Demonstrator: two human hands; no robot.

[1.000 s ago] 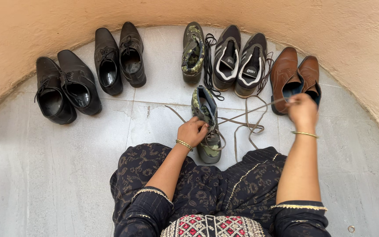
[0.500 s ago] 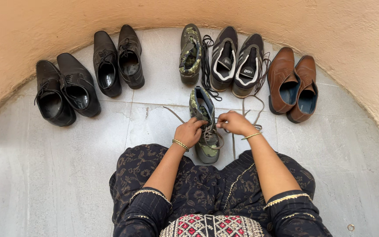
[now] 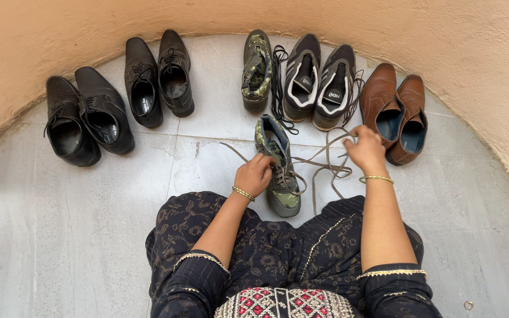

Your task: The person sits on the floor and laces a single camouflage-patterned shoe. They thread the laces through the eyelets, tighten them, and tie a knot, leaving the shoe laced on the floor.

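Camouflage boot (image 3: pixel 279 171) between both hands — sneakers (image 3: pixel 319 79), brown shoes (image 3: pixel 396 112) just beyond

- Single head-worn view, looking steeply down at close range onto the floor (image 3: pixel 78 235).
- Facing the curved wall (image 3: pixel 472 41) at 12 o'clock; lap at 6 o'clock.

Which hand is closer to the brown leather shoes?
The right hand, pulling a lace, is just beside the brown leather shoes. The left hand is farther away, gripping the camouflage boot in front of the person.
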